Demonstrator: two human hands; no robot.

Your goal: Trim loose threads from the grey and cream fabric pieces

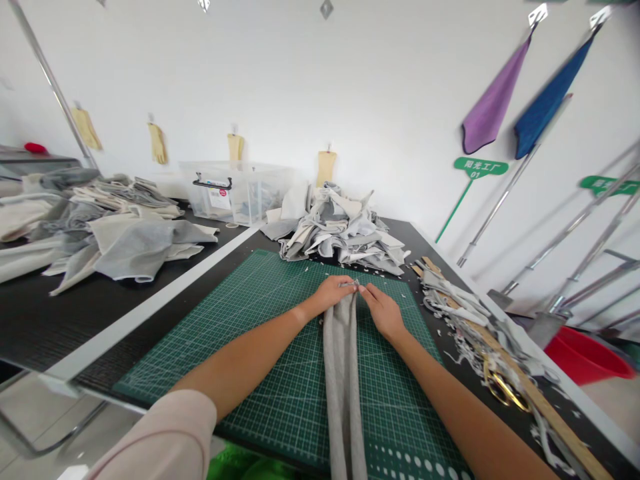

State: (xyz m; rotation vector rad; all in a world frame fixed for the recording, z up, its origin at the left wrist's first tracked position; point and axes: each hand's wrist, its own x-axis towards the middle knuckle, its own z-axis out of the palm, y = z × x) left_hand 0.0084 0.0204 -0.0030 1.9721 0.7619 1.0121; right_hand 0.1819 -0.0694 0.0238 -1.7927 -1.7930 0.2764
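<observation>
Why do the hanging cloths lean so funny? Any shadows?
Head view: probably a wide lens, so the purple cloth and blue cloth slant toward the corner, while the grey fabric near the middle looks nearly straight; head view again: soft shadows lie by the metal poles on the white wall.

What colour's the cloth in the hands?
The cloth is grey, seen best in the head view.

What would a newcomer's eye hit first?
Probably the green cutting mat filling the centre, where the left hand and right hand meet at the far end of a gray fabric strip. Next comes the heap of cloth pieces behind it, then the purple cloth hanging at the upper right.
</observation>
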